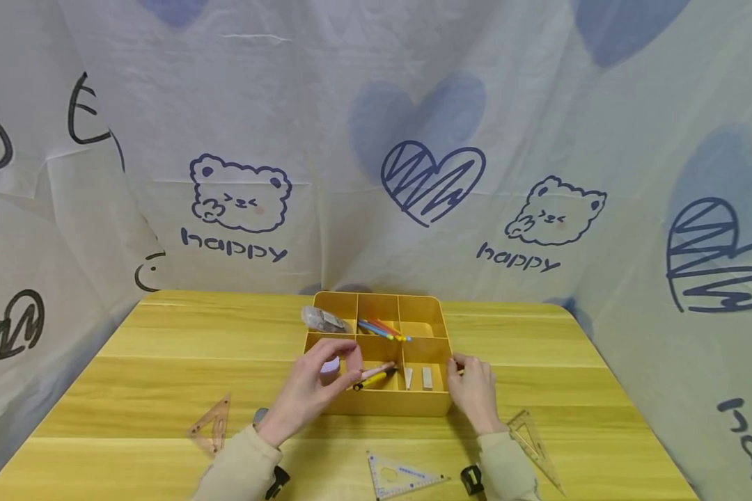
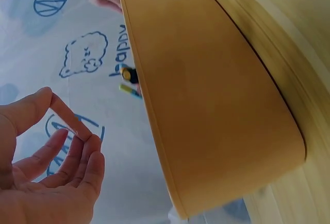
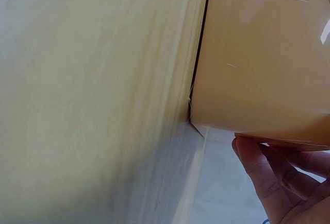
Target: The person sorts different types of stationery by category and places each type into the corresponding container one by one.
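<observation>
A yellow compartment box (image 1: 385, 402) stands on the table. Over its front left compartment, my left hand (image 1: 316, 379) pinches a small flat pink piece (image 2: 70, 119) between thumb and fingers; its exact kind is unclear. At the box's front right corner, my right hand (image 1: 474, 390) grips the side wall with curled fingers (image 3: 258, 170). A yellow pen (image 1: 374, 380) and a pale pink pen lie in the front middle compartment. Two small white pieces, one a block (image 1: 427, 378), are in the front right one. A lilac round thing (image 1: 329, 366) shows partly behind my left hand.
Several coloured pens (image 1: 379, 328) and a clear bag (image 1: 323, 320) sit in the back compartments. Around the box lie an orange set square (image 1: 213, 426), a clear set square (image 1: 401, 477) and another (image 1: 533, 445) by my right sleeve. A printed cloth hangs behind the table.
</observation>
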